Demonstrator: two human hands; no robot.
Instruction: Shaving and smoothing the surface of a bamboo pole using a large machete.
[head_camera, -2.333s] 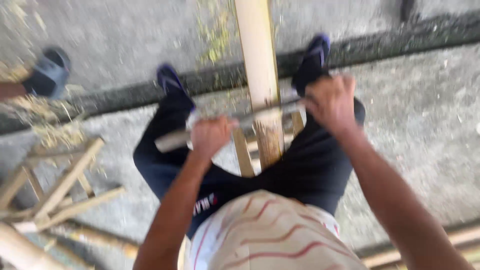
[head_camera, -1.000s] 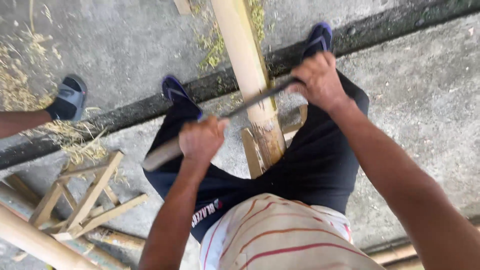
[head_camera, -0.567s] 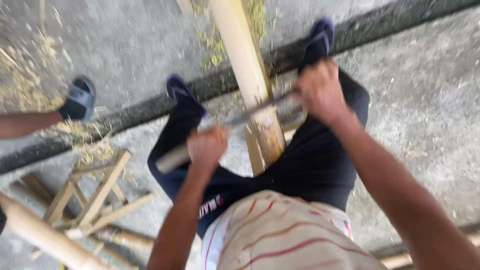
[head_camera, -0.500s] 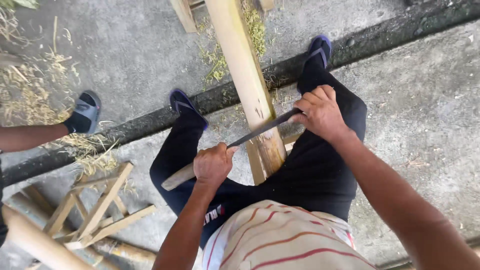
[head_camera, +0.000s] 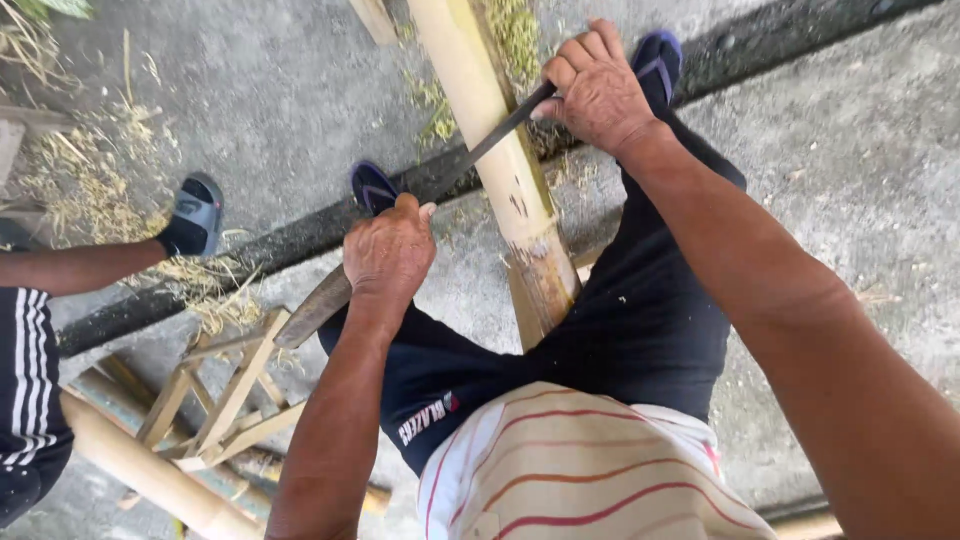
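Left hand (head_camera: 388, 255) and right hand (head_camera: 597, 88) clenched on long blade (head_camera: 500, 128) across bamboo pole (head_camera: 487, 130), concrete floor (head_camera: 850, 170) alongside.

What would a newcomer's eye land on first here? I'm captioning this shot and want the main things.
The pale bamboo pole running up the middle, between the person's legs. Both hands draw a long blade across it: the right hand at the far end, the left hand on the wooden handle. At lower left lies a small wooden frame, beside another person's sandalled foot.

Two hands, left (head_camera: 388, 255) and right (head_camera: 597, 88), one blade (head_camera: 490, 138), one bamboo pole (head_camera: 497, 160), three sandals, one wooden frame (head_camera: 225, 390)
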